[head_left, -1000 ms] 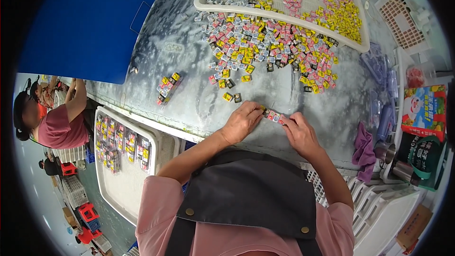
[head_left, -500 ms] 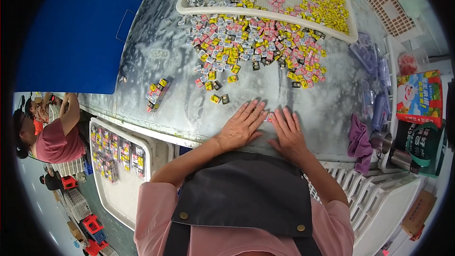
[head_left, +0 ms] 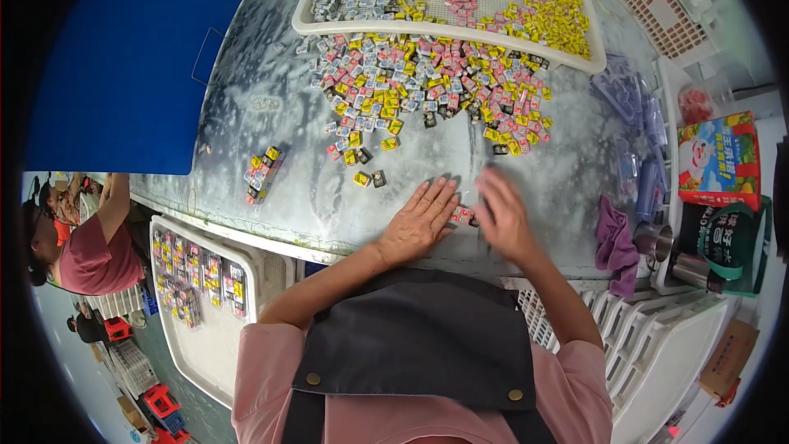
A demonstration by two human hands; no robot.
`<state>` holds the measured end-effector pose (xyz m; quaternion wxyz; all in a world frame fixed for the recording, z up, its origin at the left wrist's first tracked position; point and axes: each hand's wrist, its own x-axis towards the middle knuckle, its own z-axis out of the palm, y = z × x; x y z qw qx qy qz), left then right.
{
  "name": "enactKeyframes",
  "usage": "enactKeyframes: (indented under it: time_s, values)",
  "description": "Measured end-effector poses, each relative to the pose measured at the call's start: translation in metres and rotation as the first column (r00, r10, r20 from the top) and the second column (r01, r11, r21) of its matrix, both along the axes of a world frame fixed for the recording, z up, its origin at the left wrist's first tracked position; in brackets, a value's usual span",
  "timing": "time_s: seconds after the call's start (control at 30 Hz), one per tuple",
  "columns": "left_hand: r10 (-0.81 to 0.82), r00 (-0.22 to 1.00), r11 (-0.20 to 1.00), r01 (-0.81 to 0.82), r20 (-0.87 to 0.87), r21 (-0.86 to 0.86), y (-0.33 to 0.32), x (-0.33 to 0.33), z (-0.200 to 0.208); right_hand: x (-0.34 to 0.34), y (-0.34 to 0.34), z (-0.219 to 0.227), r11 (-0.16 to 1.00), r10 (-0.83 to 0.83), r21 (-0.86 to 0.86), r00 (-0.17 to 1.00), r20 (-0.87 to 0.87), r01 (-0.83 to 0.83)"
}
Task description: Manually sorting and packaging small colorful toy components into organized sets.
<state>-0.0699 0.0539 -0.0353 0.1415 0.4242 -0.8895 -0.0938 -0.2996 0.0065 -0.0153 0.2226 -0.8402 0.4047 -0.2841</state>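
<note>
My left hand (head_left: 421, 215) lies flat on the grey worktable (head_left: 567, 173), fingers stretched out and holding nothing. A short row of small pink-and-white wrapped pieces (head_left: 463, 215) sits between my hands, its left end close to my left fingers and thumb. My right hand (head_left: 504, 212) is at the other end of that row, slightly blurred, fingers extended with nothing visible in them. Beyond my left hand lie a loose yellow piece (head_left: 361, 179) and a black one (head_left: 378, 178). Farther left rests a filled block of colored pieces (head_left: 263, 174).
A big spread of mixed small pieces (head_left: 436, 86) lies before a white tray (head_left: 460, 31) of more pieces. Blue board (head_left: 131, 57) stands left; a tray of packed blocks (head_left: 201, 341) sits below it. Clear plastic cases (head_left: 629, 107), a purple cloth (head_left: 616, 242) and a metal cup (head_left: 654, 240) lie right.
My right hand has lifted and turned slightly, exposing more of the pink-and-white row. My left hand stays flat at about the same place. The whole view has shifted a little.
</note>
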Motion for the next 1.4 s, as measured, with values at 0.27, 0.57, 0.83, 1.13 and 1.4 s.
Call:
enactKeyframes:
  time_s: [0.27, 0.57, 0.83, 1.13, 1.4]
  values:
    - [0.049, 0.996, 0.999, -0.049, -0.073, -0.002, 0.009, 0.002, -0.001, 0.001, -0.084, -0.004, 0.949, -0.275, -0.212, 0.943, -0.185, 0.235]
    - [0.107, 0.99, 0.994, -0.105, -0.096, 0.029, 0.016, 0.012, 0.015, 0.029, -0.055, 0.003, 0.987, -0.073, -0.156, 0.986, -0.15, 0.049]
    - [0.244, 0.948, 0.959, -0.267, -0.203, -0.098, -0.049, 0.022, 0.017, 0.005, -0.041, -0.004, 0.97, -0.237, -0.105, 0.948, -0.211, 0.219]
    - [0.321, 0.939, 0.928, -0.338, -0.126, -0.155, -0.123, 0.024, -0.002, 0.015, -0.053, -0.005, 0.986, -0.121, -0.145, 0.949, -0.292, 0.081]
    - [0.244, 0.928, 0.959, -0.275, -0.281, -0.074, -0.077, 0.028, 0.011, 0.029, -0.069, -0.001, 0.972, -0.225, 0.035, 0.965, -0.133, 0.231]
